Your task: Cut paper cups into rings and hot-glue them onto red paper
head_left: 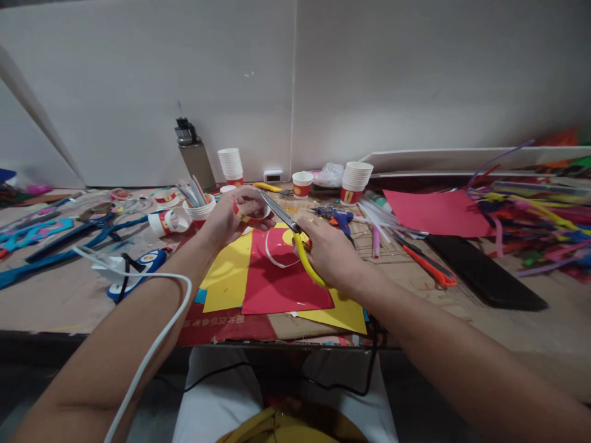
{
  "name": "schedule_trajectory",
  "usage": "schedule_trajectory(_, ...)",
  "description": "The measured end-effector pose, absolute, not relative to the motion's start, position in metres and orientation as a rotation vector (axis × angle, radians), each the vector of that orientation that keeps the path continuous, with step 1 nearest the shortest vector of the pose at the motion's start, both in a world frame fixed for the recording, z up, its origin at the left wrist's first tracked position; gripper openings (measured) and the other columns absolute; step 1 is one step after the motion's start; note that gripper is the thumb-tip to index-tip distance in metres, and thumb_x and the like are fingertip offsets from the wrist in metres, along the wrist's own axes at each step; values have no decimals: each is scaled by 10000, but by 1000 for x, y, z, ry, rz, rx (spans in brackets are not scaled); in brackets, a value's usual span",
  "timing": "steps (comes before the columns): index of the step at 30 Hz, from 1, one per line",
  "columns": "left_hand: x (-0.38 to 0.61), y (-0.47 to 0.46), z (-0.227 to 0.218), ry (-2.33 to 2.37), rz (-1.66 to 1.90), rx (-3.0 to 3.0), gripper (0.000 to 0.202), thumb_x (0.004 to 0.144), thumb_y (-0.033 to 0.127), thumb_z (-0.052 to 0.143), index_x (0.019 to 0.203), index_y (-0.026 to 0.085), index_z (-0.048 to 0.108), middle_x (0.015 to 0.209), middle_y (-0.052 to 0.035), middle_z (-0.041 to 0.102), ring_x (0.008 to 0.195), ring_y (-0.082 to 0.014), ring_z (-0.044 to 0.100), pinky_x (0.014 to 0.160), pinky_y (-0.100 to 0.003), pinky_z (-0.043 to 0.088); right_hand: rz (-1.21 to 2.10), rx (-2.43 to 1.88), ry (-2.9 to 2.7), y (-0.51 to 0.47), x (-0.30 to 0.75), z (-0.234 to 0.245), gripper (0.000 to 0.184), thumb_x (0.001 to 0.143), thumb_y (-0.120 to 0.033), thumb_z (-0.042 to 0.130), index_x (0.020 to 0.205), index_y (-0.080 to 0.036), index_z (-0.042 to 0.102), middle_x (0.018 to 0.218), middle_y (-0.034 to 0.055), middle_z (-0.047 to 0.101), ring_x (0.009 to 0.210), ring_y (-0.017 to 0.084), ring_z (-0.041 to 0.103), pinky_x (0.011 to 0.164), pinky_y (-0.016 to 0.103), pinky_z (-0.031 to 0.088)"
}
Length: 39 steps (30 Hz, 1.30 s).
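Observation:
My left hand (226, 223) is closed around a paper cup (252, 208) with a red and gold band, held above the table with its mouth tilted toward me. My right hand (329, 253) grips yellow-handled scissors (292, 232); the metal blades reach up and left to the cup's rim. Beneath both hands lie a red paper sheet (281, 286) and yellow paper sheets (228, 280). A thin white curled strip (272, 255) rests on the red sheet.
Stacks of paper cups (231, 165) (355, 179) and a metal bottle (194, 154) stand by the wall. A blue glue gun (339, 216), red card (436, 212), black strip (484, 274) and pipe cleaners (540, 227) lie to the right. A white cable (152, 351) crosses my left arm.

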State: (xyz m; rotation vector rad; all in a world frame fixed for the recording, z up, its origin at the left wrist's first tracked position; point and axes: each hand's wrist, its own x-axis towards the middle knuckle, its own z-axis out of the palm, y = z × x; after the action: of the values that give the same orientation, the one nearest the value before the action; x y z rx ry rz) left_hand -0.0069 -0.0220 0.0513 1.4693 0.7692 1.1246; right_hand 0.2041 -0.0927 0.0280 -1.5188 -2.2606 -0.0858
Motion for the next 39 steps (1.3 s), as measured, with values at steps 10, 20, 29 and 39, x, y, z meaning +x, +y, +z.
schedule_trajectory(10,-6,-25,53,736,1121,1447,280,681,342,764,771,128,609,646,-48,650,538,-154,660,472,-217,516,-98,-1527,-2276,-95,204,31,335,890,-222,452,1211,-191,545,973,106,658,755,197,567,652,288,362)
schedule_trajectory(20,-14,-12,48,796,1133,1303,132,718,248,618,758,122,612,708,-81,686,660,-183,690,474,-202,479,479,-1435,-2046,-86,206,27,121,864,-299,509,885,-192,561,672,0,576,590,132,512,554,245,340)
schedule_trajectory(29,-15,-1,42,783,1308,1104,112,620,154,569,731,142,567,726,-49,682,572,-119,632,418,-166,375,933,-1325,-1946,-85,216,51,287,870,-464,559,969,-204,491,607,-64,471,482,86,432,463,218,370)
schedule_trajectory(39,1,0,21,910,1255,970,87,671,120,589,728,140,527,585,10,584,410,-51,475,374,-148,298,1415,-1213,-1660,-72,217,51,414,905,-640,379,906,-236,469,562,-38,496,387,121,482,335,248,423)
